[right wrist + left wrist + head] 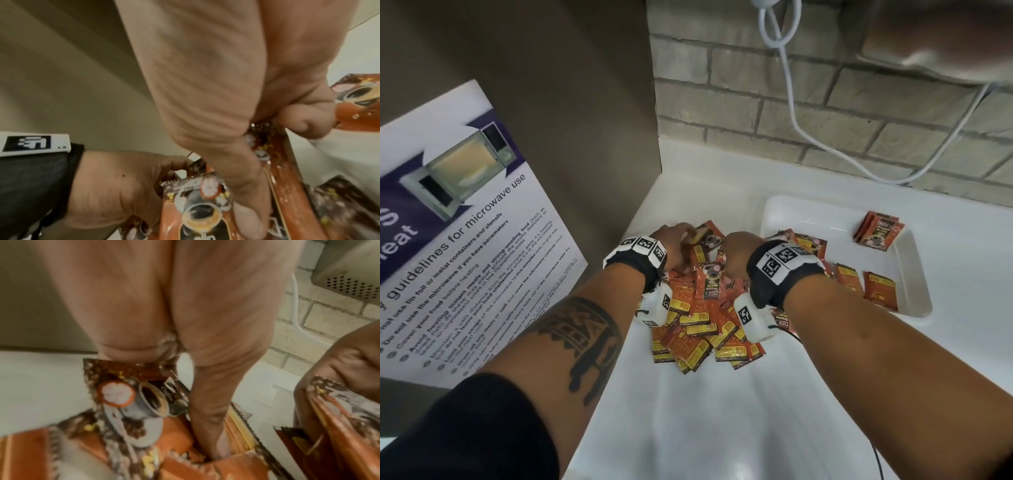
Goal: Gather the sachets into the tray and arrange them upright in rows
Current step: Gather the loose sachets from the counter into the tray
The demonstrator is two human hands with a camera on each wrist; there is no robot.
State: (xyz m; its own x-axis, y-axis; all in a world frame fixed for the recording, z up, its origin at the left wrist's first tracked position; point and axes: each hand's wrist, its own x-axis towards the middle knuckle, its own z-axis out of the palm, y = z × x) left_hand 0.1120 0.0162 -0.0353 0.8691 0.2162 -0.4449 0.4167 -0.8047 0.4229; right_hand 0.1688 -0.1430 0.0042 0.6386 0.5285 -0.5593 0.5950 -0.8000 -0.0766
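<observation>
Digging into the sachets (698, 329) heaped on the bench (722, 411) beside the tray (914, 274), left hand (676, 240) and right hand (736, 246) each pinch a bunch, likely squaring stacks for upright rows.

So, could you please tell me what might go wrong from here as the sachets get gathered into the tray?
1. Both hands, left and right, dig into one loose pile; a hurried grip on the slick sachets could let some slide across the counter.
2. The few sachets in the tray lie flat, like the small stack; more dropped on top would probably hinder upright rows.
3. Sachets overlap the tray's left edge, so lifting them might nudge it.
</observation>
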